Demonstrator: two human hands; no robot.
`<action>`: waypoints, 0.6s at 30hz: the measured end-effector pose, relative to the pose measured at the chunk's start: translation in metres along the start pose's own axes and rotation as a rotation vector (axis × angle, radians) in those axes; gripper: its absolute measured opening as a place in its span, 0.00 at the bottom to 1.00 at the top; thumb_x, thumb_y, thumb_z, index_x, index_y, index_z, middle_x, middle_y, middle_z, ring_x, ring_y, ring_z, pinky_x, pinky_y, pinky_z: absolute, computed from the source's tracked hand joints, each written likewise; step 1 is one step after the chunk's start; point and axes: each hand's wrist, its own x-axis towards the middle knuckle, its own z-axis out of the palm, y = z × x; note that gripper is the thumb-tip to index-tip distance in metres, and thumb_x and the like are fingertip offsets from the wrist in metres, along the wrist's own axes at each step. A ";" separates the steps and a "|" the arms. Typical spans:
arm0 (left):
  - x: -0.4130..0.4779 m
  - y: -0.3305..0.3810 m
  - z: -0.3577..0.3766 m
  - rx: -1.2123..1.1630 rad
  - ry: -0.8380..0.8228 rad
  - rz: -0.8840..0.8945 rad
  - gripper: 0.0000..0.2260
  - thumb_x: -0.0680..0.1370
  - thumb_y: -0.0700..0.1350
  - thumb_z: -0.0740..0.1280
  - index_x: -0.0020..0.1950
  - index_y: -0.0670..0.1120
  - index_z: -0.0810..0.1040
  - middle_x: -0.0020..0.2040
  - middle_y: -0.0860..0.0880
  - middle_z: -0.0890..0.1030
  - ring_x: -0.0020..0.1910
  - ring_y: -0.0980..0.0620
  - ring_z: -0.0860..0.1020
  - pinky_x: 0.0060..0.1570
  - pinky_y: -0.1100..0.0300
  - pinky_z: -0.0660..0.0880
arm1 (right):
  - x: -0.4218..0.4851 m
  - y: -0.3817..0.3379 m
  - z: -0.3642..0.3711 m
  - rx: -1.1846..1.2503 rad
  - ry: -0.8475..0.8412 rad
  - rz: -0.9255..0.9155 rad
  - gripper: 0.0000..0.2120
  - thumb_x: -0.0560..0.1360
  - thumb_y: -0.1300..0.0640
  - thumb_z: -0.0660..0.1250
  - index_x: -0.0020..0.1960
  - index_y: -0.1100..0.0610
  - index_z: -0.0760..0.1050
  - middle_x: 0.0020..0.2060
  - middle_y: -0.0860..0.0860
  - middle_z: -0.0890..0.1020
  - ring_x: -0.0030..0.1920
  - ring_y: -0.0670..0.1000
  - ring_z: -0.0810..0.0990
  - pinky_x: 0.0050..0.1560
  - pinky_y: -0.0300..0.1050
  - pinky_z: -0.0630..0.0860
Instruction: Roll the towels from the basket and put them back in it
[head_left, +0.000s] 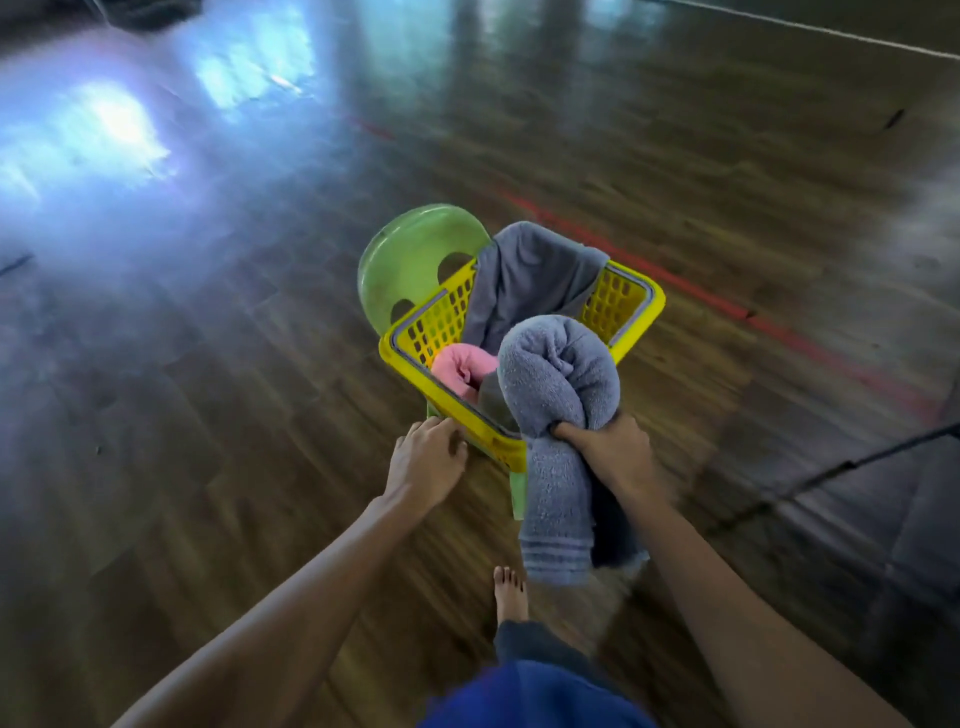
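Note:
A yellow plastic basket (631, 304) sits on a green plastic chair (410, 260). My right hand (610, 449) grips a blue-grey towel (558, 379) above the basket's near corner; its upper part is curled into a loose roll and its tail hangs down past my wrist. My left hand (428, 460) is beside the basket's near left edge, fingers together, touching or almost touching the rim, holding nothing. Inside the basket lies a rolled pink towel (460, 366). A grey cloth (524, 278) drapes over the far side of the basket.
Polished wooden floor (208, 415) all around, with red line markings (675, 283) running behind the chair. My bare foot (510, 592) is just in front of the chair. A dark thin pole (831, 470) crosses the floor at the right.

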 end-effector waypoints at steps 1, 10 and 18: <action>0.022 -0.006 -0.005 0.006 -0.008 0.001 0.10 0.77 0.47 0.64 0.57 0.51 0.79 0.54 0.49 0.79 0.58 0.46 0.75 0.57 0.50 0.72 | 0.021 -0.014 0.006 -0.012 -0.008 -0.001 0.27 0.63 0.41 0.76 0.55 0.54 0.76 0.45 0.50 0.79 0.44 0.53 0.77 0.40 0.44 0.72; 0.206 -0.068 -0.016 0.094 0.037 0.004 0.17 0.77 0.46 0.64 0.66 0.47 0.74 0.63 0.45 0.75 0.64 0.41 0.71 0.60 0.45 0.69 | 0.205 -0.105 0.102 -0.387 -0.076 0.041 0.33 0.61 0.37 0.75 0.58 0.55 0.72 0.53 0.56 0.80 0.54 0.61 0.79 0.47 0.51 0.74; 0.300 -0.115 0.030 0.224 -0.125 0.189 0.28 0.76 0.44 0.65 0.75 0.45 0.63 0.76 0.41 0.60 0.75 0.39 0.57 0.74 0.42 0.52 | 0.267 -0.056 0.181 -0.335 -0.018 0.289 0.37 0.63 0.40 0.74 0.65 0.57 0.67 0.58 0.58 0.78 0.56 0.63 0.77 0.52 0.57 0.76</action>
